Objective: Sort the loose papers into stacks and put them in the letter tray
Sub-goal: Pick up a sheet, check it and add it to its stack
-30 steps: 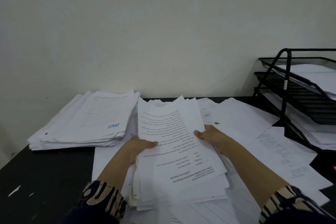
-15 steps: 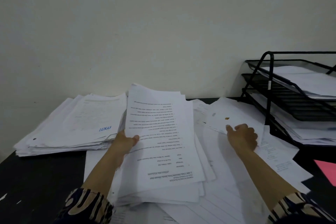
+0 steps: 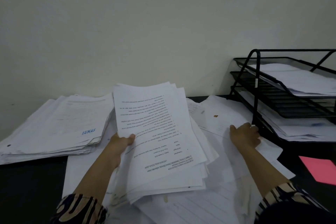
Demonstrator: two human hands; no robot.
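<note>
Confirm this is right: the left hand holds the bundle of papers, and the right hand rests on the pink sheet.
Not quite. In the head view the left hand does hold the bundle of papers, but the right hand rests on the loose white papers; the pink sheet lies untouched.

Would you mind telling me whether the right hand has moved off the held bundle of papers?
Yes: the right hand moved right, toward the black wire letter tray.

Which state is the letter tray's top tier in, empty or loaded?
Loaded. White sheets lie in the top tier of the black letter tray, their front edges overhanging its rim. How many sheets cannot be told.
</note>
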